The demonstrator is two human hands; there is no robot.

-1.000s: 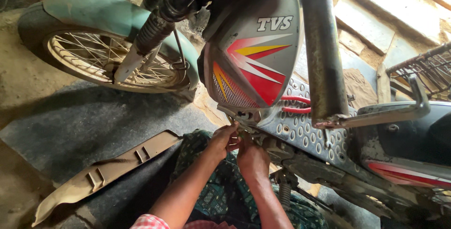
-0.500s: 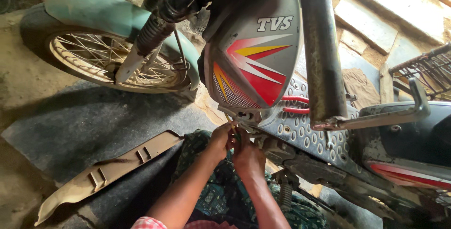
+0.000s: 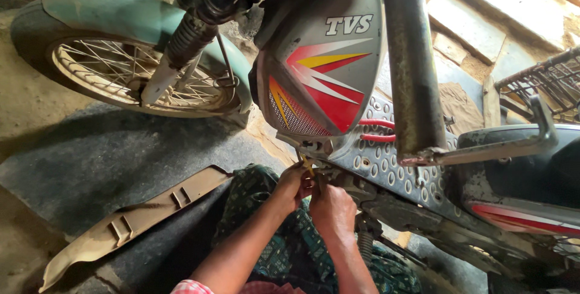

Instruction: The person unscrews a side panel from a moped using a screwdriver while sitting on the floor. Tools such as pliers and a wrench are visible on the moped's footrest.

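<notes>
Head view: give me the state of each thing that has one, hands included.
left hand: pinching a thin yellow tool under the grey side panel
right hand: closed at the same spot, grip unclear
grey side panel: mounted
beige loose panel: detached, lying on the mat
front wheel: on the ground

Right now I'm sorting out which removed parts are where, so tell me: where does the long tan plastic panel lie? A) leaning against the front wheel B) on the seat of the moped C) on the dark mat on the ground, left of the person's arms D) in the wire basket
C: the long tan panel lies flat on the dark mat, left of the left hand, apart from the front wheel.
</notes>
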